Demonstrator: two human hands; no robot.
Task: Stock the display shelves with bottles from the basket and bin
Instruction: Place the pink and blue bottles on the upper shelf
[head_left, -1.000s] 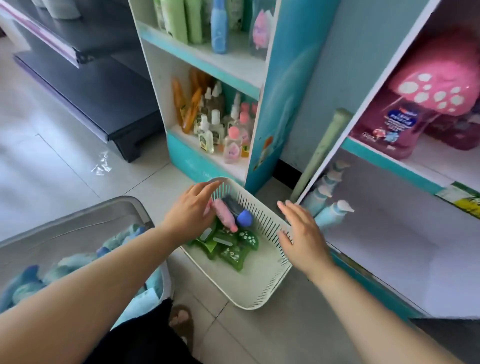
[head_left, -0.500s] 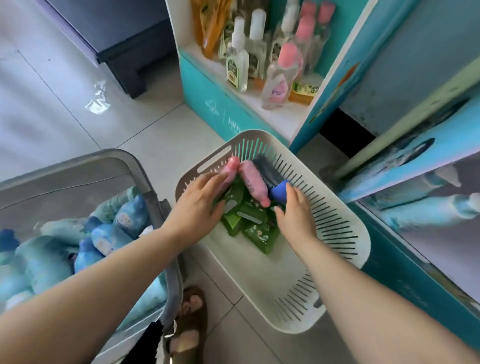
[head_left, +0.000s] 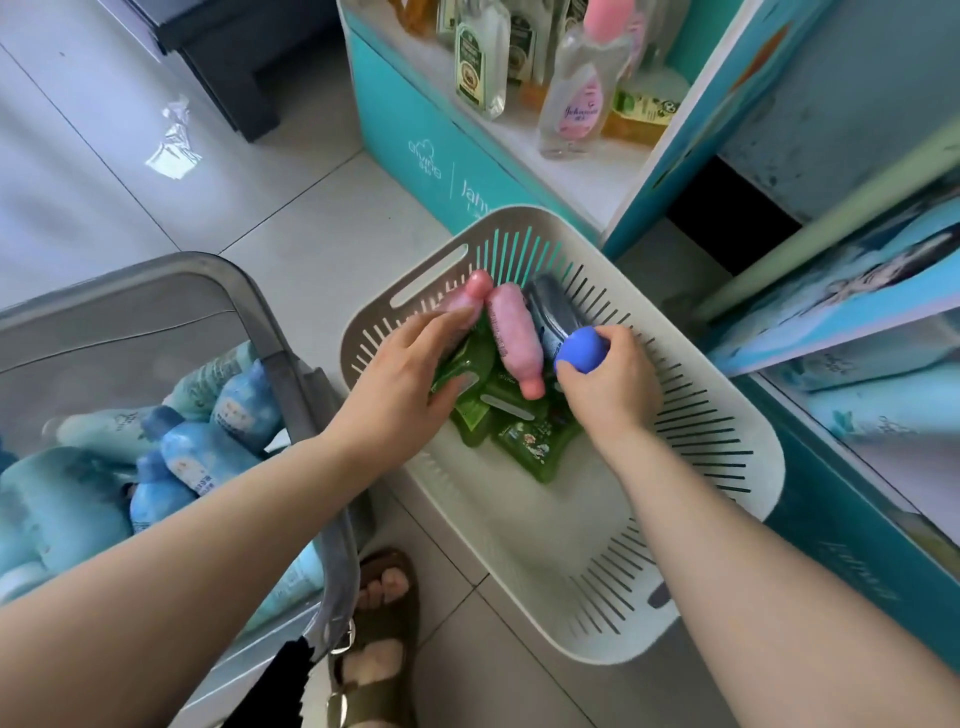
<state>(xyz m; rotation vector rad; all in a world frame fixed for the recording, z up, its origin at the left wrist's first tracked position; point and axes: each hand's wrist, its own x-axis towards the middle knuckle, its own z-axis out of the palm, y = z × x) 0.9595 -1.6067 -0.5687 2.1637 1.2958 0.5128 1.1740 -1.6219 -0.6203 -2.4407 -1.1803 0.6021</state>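
A moment ago the right hand (head_left: 608, 384) was only reaching in. Now its fingers are curled round the blue cap (head_left: 576, 356) of the dark bottle (head_left: 550, 312) at the far end of the basket (head_left: 519, 214). The left hand (head_left: 410, 384) has closed over a pink bottle (head_left: 470, 299), with its thumb on the green packs (head_left: 524, 436). I think both bottles are about to be lifted out for the shelf (head_left: 618, 171). A second pink bottle (head_left: 514, 338) lies between the hands and may roll. The bin (head_left: 249, 291) of blue bottles (head_left: 208, 457) sits on the floor to the left, beside a foot (head_left: 384, 587).
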